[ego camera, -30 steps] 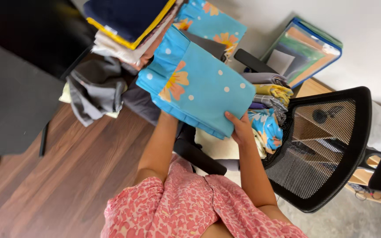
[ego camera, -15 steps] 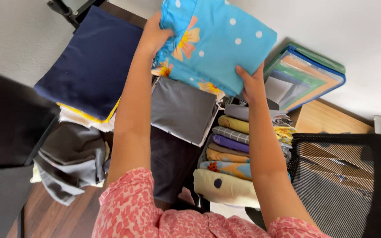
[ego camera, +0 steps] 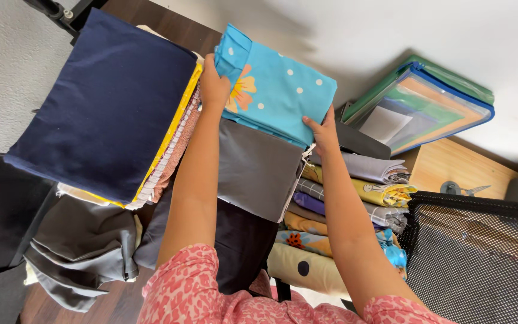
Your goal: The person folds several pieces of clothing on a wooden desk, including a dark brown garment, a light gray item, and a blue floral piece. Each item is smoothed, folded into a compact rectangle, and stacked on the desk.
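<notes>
A folded bright blue cloth (ego camera: 277,90) with white dots and an orange flower is held out in front of me, above a grey folded cloth (ego camera: 253,171). My left hand (ego camera: 213,84) grips its left edge and my right hand (ego camera: 324,133) grips its lower right corner. Both arms reach forward from pink patterned sleeves. To the left lies a tall pile topped by a navy folded cloth (ego camera: 106,102) with a yellow edge under it.
A stack of folded patterned cloths (ego camera: 355,198) sits at the right, beside a black mesh chair (ego camera: 475,258). Plastic document folders (ego camera: 421,108) lean on the white wall above a wooden surface (ego camera: 457,168). Grey garments (ego camera: 79,252) lie at lower left.
Both hands lifted the blue dotted cloth from low near my body up and away, and now hold it above the grey cloth between the two piles. The view has tilted upward.
</notes>
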